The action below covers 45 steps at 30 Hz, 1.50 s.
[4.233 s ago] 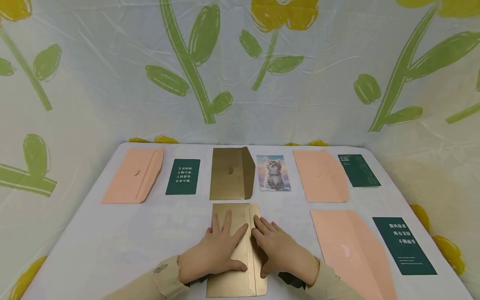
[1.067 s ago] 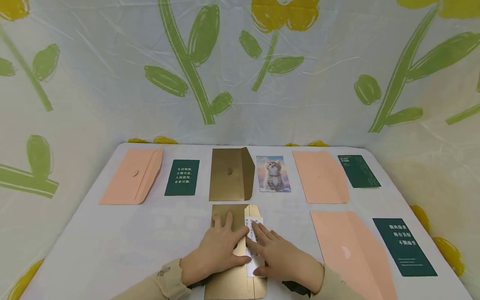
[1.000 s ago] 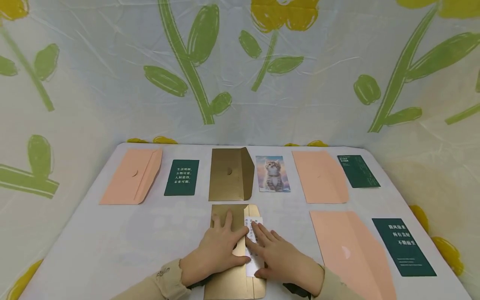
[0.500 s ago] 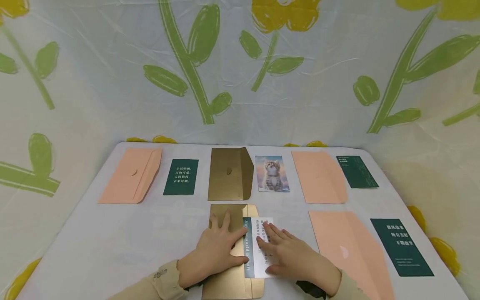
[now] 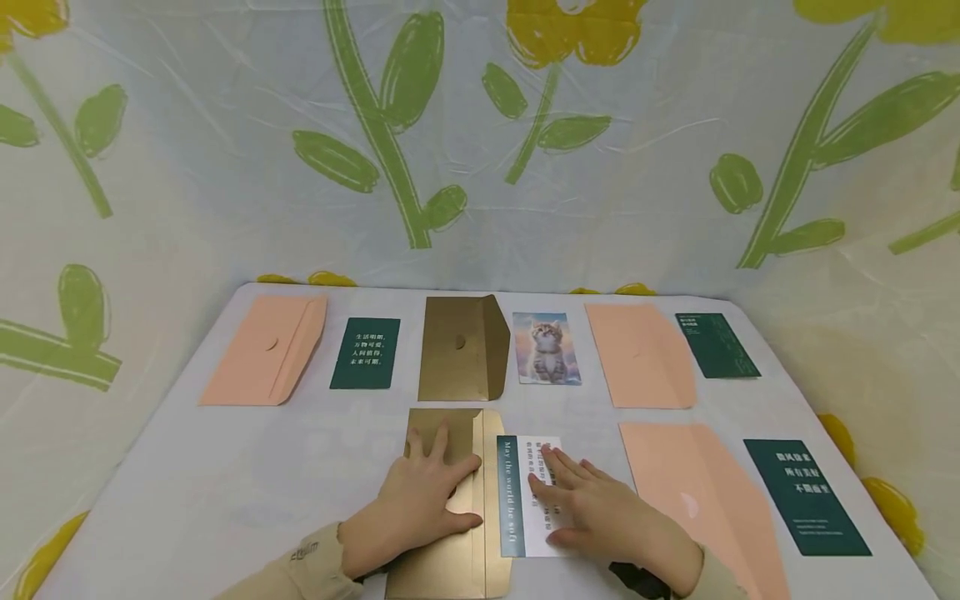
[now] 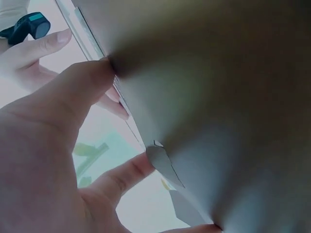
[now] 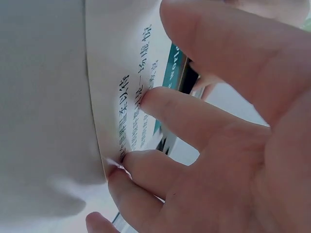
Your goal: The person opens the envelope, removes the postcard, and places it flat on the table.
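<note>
My left hand (image 5: 420, 504) lies with spread fingers on the near gold envelope (image 5: 442, 575), whose flap points right. In the left wrist view its thumb and fingertips touch the envelope's surface. A white card with a teal stripe reading "May the world be soft" (image 5: 512, 500) lies just right of the envelope body, its striped edge overlapping the flap. My right hand (image 5: 600, 508) rests its extended fingertips on the card's right half and hides part of the print. Seen from the right wrist, the fingertips press on the card's printed face (image 7: 109, 63).
Behind stand a row: a pink envelope (image 5: 255, 354), a green card (image 5: 365, 354), a darker gold envelope (image 5: 453, 367), a kitten card (image 5: 547, 350), another pink envelope (image 5: 637, 367) and a green card (image 5: 717, 346). At right are a pink envelope (image 5: 675, 467) and green card (image 5: 806, 500).
The white-and-teal card has come out of the gold envelope and slid right under my right hand. My left hand and the envelope have shifted slightly left.
</note>
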Available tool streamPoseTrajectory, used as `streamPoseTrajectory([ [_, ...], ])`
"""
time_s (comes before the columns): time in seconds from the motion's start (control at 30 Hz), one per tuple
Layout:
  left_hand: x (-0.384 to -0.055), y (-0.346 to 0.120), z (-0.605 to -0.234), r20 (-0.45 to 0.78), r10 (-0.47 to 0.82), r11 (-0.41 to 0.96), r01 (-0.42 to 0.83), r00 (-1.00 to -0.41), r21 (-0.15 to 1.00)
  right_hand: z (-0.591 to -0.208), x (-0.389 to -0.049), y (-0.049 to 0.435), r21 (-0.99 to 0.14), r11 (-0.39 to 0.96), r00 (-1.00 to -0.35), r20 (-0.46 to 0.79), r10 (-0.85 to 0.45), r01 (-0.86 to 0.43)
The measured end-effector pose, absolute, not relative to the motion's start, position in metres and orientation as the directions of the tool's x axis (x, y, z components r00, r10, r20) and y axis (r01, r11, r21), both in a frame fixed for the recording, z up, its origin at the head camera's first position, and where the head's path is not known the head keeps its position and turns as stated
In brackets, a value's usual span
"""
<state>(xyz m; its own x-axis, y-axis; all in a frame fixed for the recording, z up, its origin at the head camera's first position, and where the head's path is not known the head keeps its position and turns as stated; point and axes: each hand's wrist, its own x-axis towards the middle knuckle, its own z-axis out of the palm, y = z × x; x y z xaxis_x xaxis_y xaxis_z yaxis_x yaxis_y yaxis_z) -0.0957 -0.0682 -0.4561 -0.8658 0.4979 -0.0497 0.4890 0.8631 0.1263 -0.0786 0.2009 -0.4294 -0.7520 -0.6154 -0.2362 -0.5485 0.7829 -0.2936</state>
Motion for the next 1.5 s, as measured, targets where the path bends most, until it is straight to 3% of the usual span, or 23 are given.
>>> streamPoseTrajectory([
  [0.2, -0.094, -0.077, -0.458, -0.028, 0.516, 0.849, 0.507, -0.856, 0.146, -0.429, -0.078, 0.206, -0.311, 0.802, -0.769, -0.254, -0.587, -0.509],
  [0.47, -0.085, -0.081, -0.460, -0.026, 0.520, 0.852, 0.517, -0.854, 0.089, -0.427, -0.078, 0.214, -0.368, 0.816, -0.782, -0.282, -0.556, -0.446],
  [0.87, -0.078, -0.076, -0.454, -0.046, 0.540, 0.831, 0.524, -0.841, 0.186, -0.424, -0.079, 0.210, -0.452, 0.783, -0.768, -0.275, -0.578, -0.427],
  [1.1, -0.076, -0.069, -0.455, -0.137, 0.520, 0.846, 0.486, -0.843, 0.218, -0.437, -0.077, 0.203, -0.426, 0.809, -0.769, -0.320, -0.553, -0.404],
  [1.5, -0.082, -0.066, -0.457, -0.139, 0.506, 0.856, 0.475, -0.851, 0.206, -0.435, -0.077, 0.215, -0.401, 0.834, -0.791, -0.329, -0.516, -0.378],
])
